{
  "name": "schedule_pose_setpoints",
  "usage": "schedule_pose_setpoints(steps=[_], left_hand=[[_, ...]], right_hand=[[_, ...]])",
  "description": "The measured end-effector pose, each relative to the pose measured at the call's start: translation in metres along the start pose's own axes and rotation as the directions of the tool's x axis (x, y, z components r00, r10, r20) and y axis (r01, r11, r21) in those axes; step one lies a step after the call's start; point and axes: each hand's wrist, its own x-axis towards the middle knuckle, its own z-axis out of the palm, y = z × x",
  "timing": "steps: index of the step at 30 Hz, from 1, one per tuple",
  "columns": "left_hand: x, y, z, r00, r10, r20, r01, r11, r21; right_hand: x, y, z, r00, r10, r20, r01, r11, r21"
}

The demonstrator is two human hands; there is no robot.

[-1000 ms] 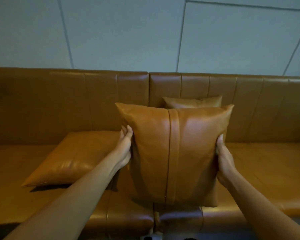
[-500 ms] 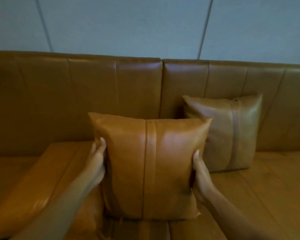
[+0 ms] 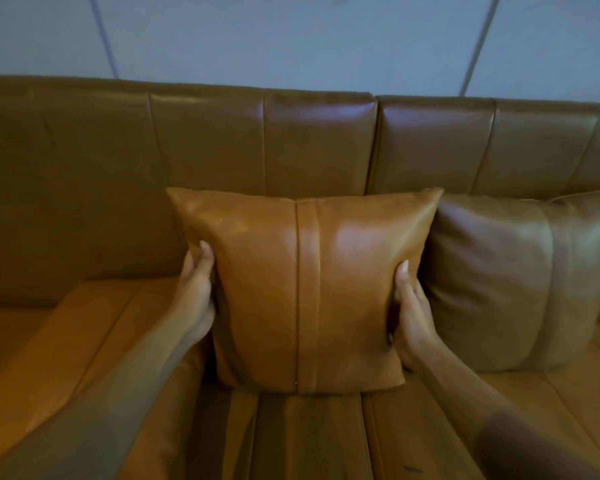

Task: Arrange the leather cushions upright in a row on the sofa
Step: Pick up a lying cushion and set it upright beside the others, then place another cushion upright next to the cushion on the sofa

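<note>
Now tan cushion [image 3: 305, 289] upright, centre seam vertical, gripped at sides by left hand [image 3: 196, 299], right hand [image 3: 411, 318].

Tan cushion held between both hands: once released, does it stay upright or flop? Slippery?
The tan cushion probably stays upright: it looks plump, stands square, and sits near the backrest. It seems soft and fairly light, since its sides dent under the left hand and right hand. The glossy leather suggests it may slide on the equally smooth seat if nudged.
</note>
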Motion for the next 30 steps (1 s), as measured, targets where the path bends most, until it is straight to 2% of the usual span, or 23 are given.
schedule_pose_setpoints(steps=[6, 10, 14, 19, 23, 27, 30], left_hand=[[0.022, -0.006, 0.04, 0.994, -0.054, 0.096, 0.043, 0.993, 0.112], [0.025, -0.017, 0.036, 0.982, -0.18, 0.064, 0.155, 0.947, 0.282], [0.028, -0.021, 0.028, 0.978, -0.203, 0.05, 0.175, 0.923, 0.344], [0.026, -0.025, 0.013, 0.972, -0.234, 0.018, 0.19, 0.829, 0.526], [0.017, -0.024, -0.027, 0.971, -0.234, -0.051, 0.209, 0.724, 0.658], [0.005, -0.019, -0.088, 0.964, -0.266, -0.014, 0.181, 0.615, 0.768], [-0.006, -0.012, -0.136, 0.951, -0.308, -0.025, 0.191, 0.522, 0.832]], right_hand=[[0.036, -0.017, -0.029, 0.999, 0.009, -0.042, -0.009, 1.0, -0.016], [0.045, -0.004, -0.031, 0.999, 0.041, 0.014, -0.04, 0.998, -0.058], [0.047, 0.002, -0.027, 0.999, 0.033, -0.026, -0.036, 0.993, -0.114], [0.026, 0.009, -0.012, 0.972, 0.041, -0.233, -0.081, 0.983, -0.166], [-0.01, 0.039, 0.005, 0.897, 0.057, -0.437, -0.19, 0.945, -0.266], [-0.056, 0.067, 0.042, 0.84, 0.088, -0.535, -0.304, 0.894, -0.331], [-0.084, 0.089, 0.079, 0.799, 0.202, -0.566, -0.419, 0.863, -0.283]])
